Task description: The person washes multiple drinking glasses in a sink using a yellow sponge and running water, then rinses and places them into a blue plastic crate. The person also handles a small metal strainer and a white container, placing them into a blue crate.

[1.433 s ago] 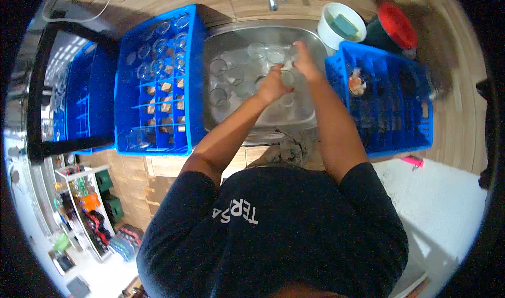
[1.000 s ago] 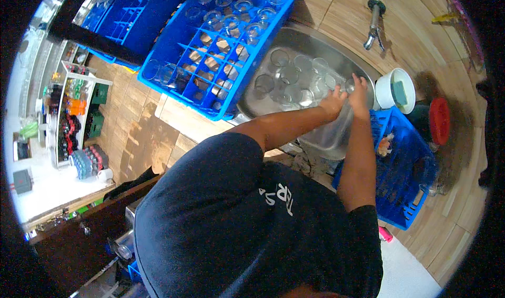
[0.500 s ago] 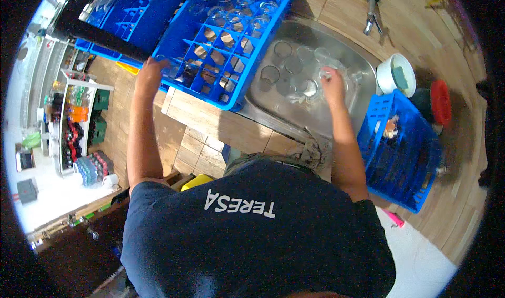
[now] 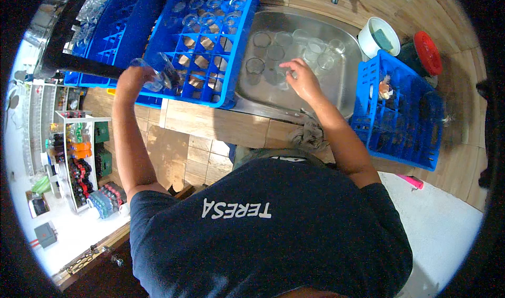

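Note:
My left hand (image 4: 131,82) is at the near left corner of a blue divided crate (image 4: 210,100). Its fingers are closed around a clear drinking glass (image 4: 153,83), and more clear glass shows beside the fingers, too blurred to count. Upside-down glasses fill the crate's far compartments, while several near ones hold nothing. Over the metal sink (image 4: 315,100), my right hand (image 4: 303,81) has its thumb and forefinger apart and holds nothing. Beneath and beyond it stand several clear glasses (image 4: 255,65) in the sink.
A second blue crate (image 4: 120,40) stands farther left, behind a dark bar (image 4: 87,65). Right of the sink are a white tub (image 4: 368,37) with a green sponge, a red-rimmed container (image 4: 427,53) and another blue crate (image 4: 402,153). A grey cloth (image 4: 307,135) lies at the sink's front edge.
My right hand has moved left across the sink, away from the glasses on the right, and its fingers have spread. My left hand has turned over the crate's corner with the glass.

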Motion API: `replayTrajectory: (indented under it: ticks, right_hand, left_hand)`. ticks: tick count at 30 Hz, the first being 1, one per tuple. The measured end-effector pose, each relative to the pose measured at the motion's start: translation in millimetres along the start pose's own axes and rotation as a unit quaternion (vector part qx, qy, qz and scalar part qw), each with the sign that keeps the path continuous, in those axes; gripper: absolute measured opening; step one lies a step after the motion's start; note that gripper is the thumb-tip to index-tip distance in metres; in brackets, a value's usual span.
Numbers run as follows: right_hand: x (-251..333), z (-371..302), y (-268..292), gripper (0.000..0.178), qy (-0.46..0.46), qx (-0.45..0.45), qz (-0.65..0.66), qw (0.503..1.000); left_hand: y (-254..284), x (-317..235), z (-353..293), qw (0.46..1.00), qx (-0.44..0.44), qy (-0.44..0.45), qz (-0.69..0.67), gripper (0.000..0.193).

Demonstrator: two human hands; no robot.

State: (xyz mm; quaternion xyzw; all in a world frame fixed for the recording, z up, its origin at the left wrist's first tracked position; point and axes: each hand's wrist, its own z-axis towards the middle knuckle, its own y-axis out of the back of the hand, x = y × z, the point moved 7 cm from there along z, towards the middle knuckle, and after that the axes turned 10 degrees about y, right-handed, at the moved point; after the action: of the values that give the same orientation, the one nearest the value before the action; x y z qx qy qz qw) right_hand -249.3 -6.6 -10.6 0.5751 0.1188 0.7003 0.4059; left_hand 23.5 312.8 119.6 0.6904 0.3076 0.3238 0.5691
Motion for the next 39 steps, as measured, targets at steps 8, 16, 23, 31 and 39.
replayTrajectory:
  ticks: [8, 16, 23, 31, 39]
  right_hand:
    - [125.6, 55.4, 34.5, 0.059, 0.142, 0.047, 0.334, 0.931]
    - [107.6, 20.3, 52.6, 0.071, 0.104, 0.025, 0.471, 0.876]
    - [-55.3, -74.9, 6.7, 0.047, -0.359, -0.008, 0.593, 0.720]
    - [-114.3, -104.1, -15.8, 0.065, -0.408, -0.006, 0.593, 0.694]
    - [-138.6, -68.9, 86.5, 0.083, -0.372, -0.203, 0.097, 0.900]
  left_hand:
    - [132.0, -97.3, -35.7, 0.962, 0.090, -0.086, -0.242, 0.013]
    - [39.0, -278.3, -24.1, 0.761, 0.401, -0.341, -0.380, 0.014]
    - [-98.1, -378.1, -6.7, 0.648, 0.515, -0.247, -0.504, 0.066]
    - [-162.6, -411.0, 12.1, 0.647, 0.540, -0.185, -0.506, 0.072]
    - [-102.9, -421.8, 40.5, 0.742, 0.403, -0.230, -0.484, 0.049]
